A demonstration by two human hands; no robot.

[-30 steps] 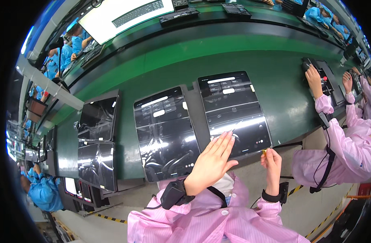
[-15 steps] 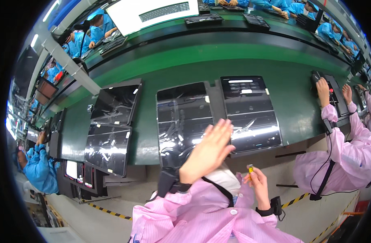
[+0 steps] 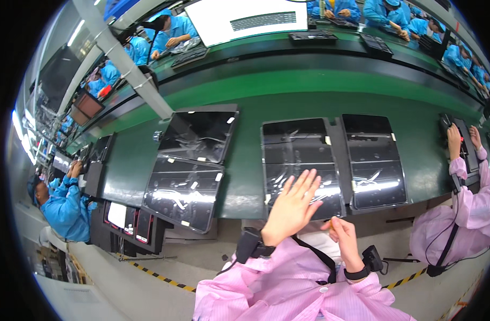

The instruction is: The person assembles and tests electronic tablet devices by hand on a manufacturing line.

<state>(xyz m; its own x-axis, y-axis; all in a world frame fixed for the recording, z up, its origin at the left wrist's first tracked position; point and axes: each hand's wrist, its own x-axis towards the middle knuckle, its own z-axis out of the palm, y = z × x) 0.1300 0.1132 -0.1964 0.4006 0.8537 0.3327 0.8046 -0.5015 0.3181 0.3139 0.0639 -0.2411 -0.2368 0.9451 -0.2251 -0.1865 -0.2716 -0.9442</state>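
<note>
My left hand (image 3: 292, 207) lies flat, fingers extended, over the near half of a black film-covered panel (image 3: 297, 152). Whether its palm touches the film, I cannot tell. My right hand (image 3: 344, 238) is closed in a pinch at the table's near edge, beside the left one. Between its fingertips a small yellow piece (image 3: 326, 226) shows, mostly covered by the fingers. A second glossy black panel (image 3: 374, 158) lies to the right of the first, with clear film and pale tabs along its side.
Two more film-covered panels, a far one (image 3: 194, 134) and a near one (image 3: 183, 184), lie left on the green table (image 3: 245, 160). Co-workers sit at both sides: a pink sleeve (image 3: 458, 168) right, a blue sleeve (image 3: 63, 206) left. A grey post (image 3: 127, 64) stands at far left.
The view has swung left, so everything sits farther right. My left hand has moved from the gap between the panels onto the left panel. My right fingers now cover more of the yellow piece.
</note>
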